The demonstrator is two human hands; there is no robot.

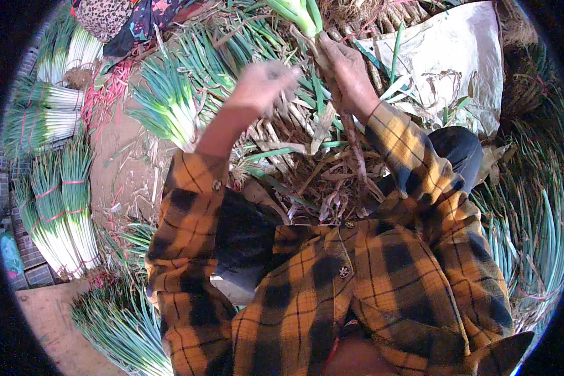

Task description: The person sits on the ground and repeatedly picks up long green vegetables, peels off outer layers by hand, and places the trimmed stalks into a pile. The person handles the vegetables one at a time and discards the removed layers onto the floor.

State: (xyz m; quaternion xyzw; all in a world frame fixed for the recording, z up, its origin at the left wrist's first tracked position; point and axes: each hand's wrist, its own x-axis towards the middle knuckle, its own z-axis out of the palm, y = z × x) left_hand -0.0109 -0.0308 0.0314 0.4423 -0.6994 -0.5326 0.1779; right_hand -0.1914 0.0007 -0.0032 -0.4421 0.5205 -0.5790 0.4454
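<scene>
My right hand (350, 70) grips a green onion stalk (305, 21), its green leaves pointing up past the top edge of the view. Below that hand, a brownish stem (354, 141) hangs toward my lap; whether it belongs to the same plant I cannot tell. My left hand (265, 84) is raised to the left of it and blurred by motion, so its fingers and anything in them are unclear. Beneath both hands lies a heap of untrimmed green onions (272, 136) with dry leaves and roots. A cleaned bunch of green onions (167, 103) rests left of my left forearm.
Tied green onion bundles (68, 207) line the left side beside pink plastic ties (108, 91). A white plastic sheet (456, 61) covers the upper right. More green onions (531, 235) stand on the right. Part of a person in patterned cloth (141, 26) is at top left.
</scene>
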